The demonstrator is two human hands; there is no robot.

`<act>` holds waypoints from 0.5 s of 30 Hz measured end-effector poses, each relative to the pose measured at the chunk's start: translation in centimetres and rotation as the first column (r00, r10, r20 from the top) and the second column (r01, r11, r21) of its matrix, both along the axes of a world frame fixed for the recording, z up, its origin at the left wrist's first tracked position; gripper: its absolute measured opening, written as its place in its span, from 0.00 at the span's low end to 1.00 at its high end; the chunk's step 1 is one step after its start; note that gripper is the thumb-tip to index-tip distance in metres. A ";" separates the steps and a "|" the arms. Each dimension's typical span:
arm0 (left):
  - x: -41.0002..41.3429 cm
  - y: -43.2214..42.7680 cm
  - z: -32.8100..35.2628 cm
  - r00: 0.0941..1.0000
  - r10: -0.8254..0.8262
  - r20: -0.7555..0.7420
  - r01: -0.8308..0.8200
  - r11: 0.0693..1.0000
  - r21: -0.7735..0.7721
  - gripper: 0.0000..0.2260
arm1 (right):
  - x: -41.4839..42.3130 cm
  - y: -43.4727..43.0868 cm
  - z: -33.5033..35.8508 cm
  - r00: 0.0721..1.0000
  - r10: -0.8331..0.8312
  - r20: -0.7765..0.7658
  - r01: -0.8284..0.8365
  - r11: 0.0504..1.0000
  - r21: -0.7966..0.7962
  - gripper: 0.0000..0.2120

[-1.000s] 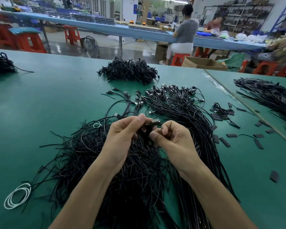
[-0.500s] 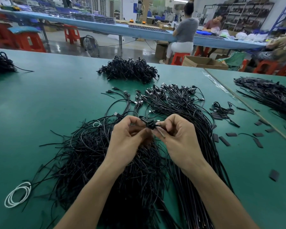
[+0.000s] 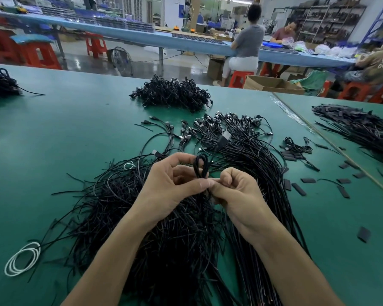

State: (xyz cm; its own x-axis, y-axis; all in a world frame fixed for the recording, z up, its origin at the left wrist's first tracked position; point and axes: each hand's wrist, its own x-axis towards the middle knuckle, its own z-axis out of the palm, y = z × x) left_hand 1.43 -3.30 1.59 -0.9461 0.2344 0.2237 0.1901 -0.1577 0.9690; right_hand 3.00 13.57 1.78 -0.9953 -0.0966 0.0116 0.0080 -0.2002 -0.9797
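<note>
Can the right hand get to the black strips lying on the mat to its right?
Probably yes: only bare mat and low-lying cables lie between the right hand and the strips. But it pinches the folded cable with the left hand, so it must let go first.

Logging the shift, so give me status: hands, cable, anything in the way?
Left hand pinches the folded black cable; right hand pinches its base. Loose cable pile directly beneath. Nothing blocks the hands.

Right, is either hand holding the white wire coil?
No, the white wire coil lies on the green table; left hand and right hand pinch a looped black cable.
</note>
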 end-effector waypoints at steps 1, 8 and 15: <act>0.0 0.0 0.0 1.000 0.001 -0.013 -0.001 0.999 -0.046 0.15 | 0.0 0.2 -0.1 1.000 0.008 0.028 -0.007 1.000 -0.025 0.19; -0.3 -0.3 -0.6 0.997 0.042 -0.070 -0.056 0.973 -0.222 0.14 | -0.2 0.6 -1.0 0.999 -0.024 0.047 0.023 0.999 0.036 0.15; -8.1 -3.3 -1.6 0.765 0.641 0.070 -0.621 0.761 -0.187 0.13 | -0.1 2.9 -2.4 0.993 -0.120 -0.017 0.107 0.801 0.589 0.02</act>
State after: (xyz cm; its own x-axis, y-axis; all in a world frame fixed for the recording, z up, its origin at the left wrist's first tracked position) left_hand -6.71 -6.56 -0.04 -0.9077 -0.4053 0.1086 0.0749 0.0982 0.9923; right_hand 2.93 16.48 -0.64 -0.9989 0.0357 -0.0304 0.0425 0.4135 -0.9095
